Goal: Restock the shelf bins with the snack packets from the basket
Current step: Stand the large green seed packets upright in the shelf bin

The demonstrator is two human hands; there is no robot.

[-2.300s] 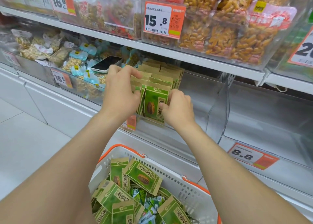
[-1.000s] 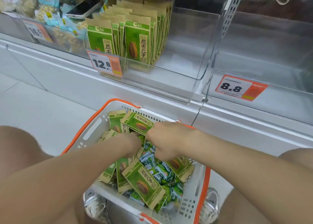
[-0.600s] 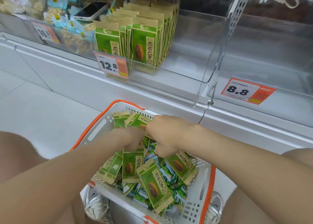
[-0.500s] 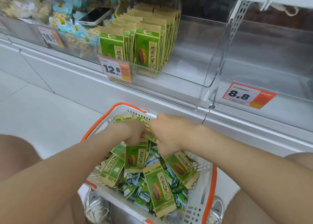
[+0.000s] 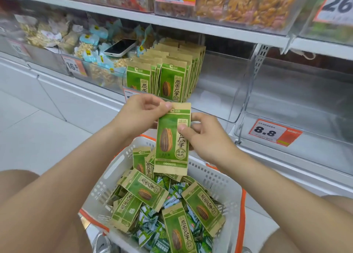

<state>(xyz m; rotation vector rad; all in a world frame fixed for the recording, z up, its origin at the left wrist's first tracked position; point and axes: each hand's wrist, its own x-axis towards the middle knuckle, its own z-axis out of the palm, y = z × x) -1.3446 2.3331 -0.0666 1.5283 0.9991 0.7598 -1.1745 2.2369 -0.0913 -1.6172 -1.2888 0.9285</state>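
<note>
A: Near end?
B: I've got the basket (image 5: pixel 107 185) lowest in view, loose pkts (image 5: pixel 146 190) piled inside.
A: Hands?
B: Both on one held pkt (image 5: pixel 172 138), upright above the basket. L hand (image 5: pixel 139 115) pinches its top corner; R hand (image 5: pixel 208 138) grips the right edge, thumb in front.
A: Farther?
B: Clear bin (image 5: pixel 219 92), pkt rows (image 5: pixel 172 80) standing at its left. Phone (image 5: pixel 120 47) atop next bin's stock.
</note>
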